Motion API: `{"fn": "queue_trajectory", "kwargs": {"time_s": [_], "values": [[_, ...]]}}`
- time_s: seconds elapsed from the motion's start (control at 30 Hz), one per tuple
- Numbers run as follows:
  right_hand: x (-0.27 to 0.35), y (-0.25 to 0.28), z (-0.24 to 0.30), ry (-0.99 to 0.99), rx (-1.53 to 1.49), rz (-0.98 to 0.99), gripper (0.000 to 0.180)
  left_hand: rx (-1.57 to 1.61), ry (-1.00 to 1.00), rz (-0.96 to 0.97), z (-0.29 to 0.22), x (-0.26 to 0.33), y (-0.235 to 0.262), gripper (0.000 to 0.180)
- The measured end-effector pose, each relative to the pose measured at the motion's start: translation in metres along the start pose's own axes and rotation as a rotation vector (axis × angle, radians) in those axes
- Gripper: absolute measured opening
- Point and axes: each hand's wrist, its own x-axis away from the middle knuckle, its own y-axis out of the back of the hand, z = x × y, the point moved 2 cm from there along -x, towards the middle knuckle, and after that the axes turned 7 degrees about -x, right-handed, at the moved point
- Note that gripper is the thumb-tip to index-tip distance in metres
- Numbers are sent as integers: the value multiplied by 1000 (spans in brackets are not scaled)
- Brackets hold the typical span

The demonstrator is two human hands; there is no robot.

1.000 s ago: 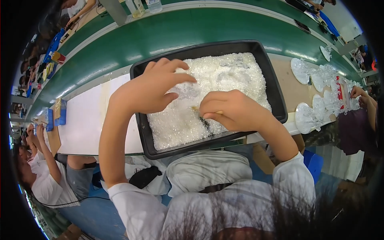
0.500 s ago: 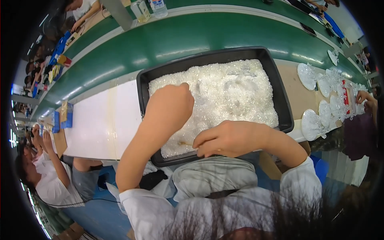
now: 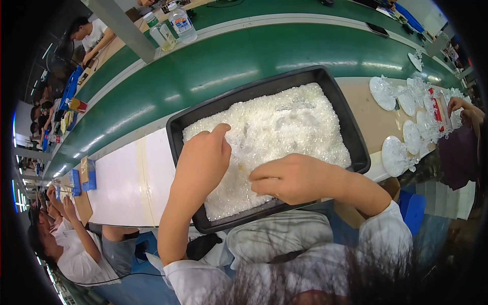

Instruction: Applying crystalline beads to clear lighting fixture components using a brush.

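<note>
A black tray [image 3: 358, 147] full of small, glittering clear-white beads [image 3: 284, 132] lies before me. Over its left part is my left hand [image 3: 206, 157], fingers curled and the forefinger bent forward; whatever they may hold is too small to make out. My right hand [image 3: 292, 175] hovers low over the near middle of the beads, its fingers pressed together in a pinch. Just left of those fingertips shows a small blurred yellowish thing [image 3: 240, 166]; whether the fingers grip it I cannot tell. A clear object [image 3: 295, 107] lies on the beads at the far side.
Clear disc-shaped pieces [image 3: 382, 93] stand on the table to the right, near another person's hand [image 3: 460, 104]. A white board [image 3: 119, 173] lies left of the tray. Beyond it runs a green surface [image 3: 244, 56] with bottles [image 3: 182, 23]. Someone sits at the left [image 3: 76, 249].
My left hand has shifted left and down in the picture, its forefinger now standing out more. The view has turned slightly, tilting the tray. The yellowish thing looks shorter and higher than before.
</note>
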Motion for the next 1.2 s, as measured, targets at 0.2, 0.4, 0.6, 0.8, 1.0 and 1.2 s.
{"fn": "queue_trajectory", "kwargs": {"time_s": [0.2,0.4,0.6,0.8,1.0,1.2], "values": [[2,-9,1,86,107,60,13,56,-13,-113,1,-3,-2,27],[3,-4,2,98,10,59,15,-6,149,-92,-2,-3,1,33],[3,27,8,35,174,-195,3,42,151,-30,11,-2,-3,41],[1,18,-9,-166,50,-362,9,90,99,-4,-1,-3,1,46],[1,34,-4,-114,-59,-495,10,50,68,-46,-11,-3,6,47],[6,39,3,-59,-23,-558,13,15,15,-108,-18,11,9,44]]}}
